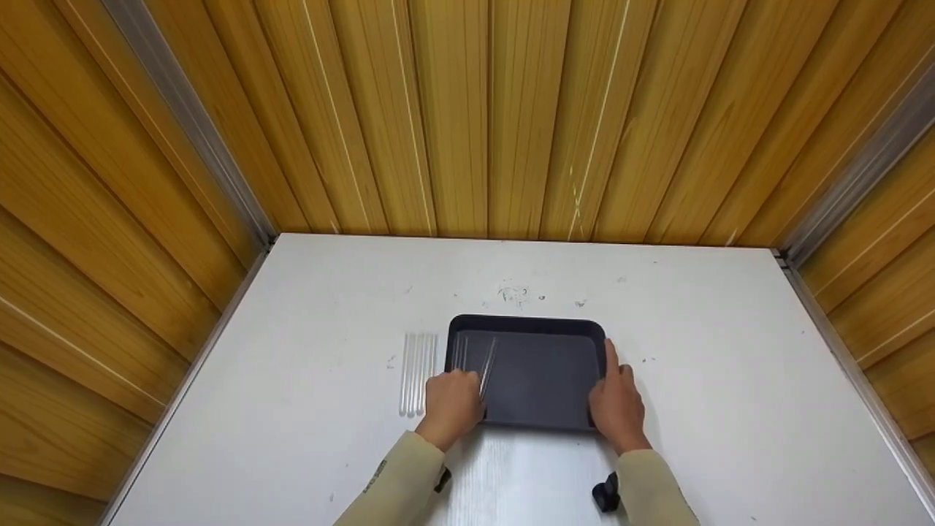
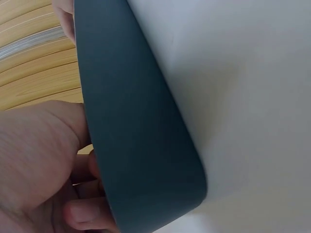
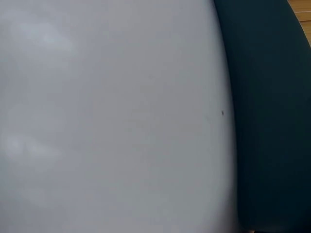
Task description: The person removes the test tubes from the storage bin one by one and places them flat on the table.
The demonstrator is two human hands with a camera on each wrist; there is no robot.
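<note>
"Start with the head view. What are the fingers doing?"

"The left hand (image 1: 453, 402) is curled at the near left corner of the tray (image 1: 544, 380). Slanted clear rods (image 1: 489, 358) run up beside its thumb side; I can't tell whether the fingers pinch them. The right hand (image 1: 619, 405) holds the tray's right side, index finger straight along the rim."

"And the tray itself?"

"Dark, shallow, rectangular, with rounded corners and a smooth floor. It sits on the white table (image 1: 329, 307), near the middle. More rods (image 1: 460, 353) lie along its left inner side, partly hidden by the left hand. Outside, just left of it, a parallel row of clear rods (image 1: 418, 372) lies flat, thin and straight."

"The background?"

"Wood-grain panels (image 1: 526, 117), yellow-brown and grooved. The sleeves (image 1: 398, 478) are pale khaki."

"Left wrist view?"

"Bent fingers (image 2: 87, 213) close behind the tray's rim, some partly hidden by its wall, which looks matte, dark blue-green and rounded at the corner. What they grasp is hidden."

"Right wrist?"

"Only the smooth outer wall beside the glossy, faintly speckled tabletop; the right fingers' state can't be told from there."
</note>
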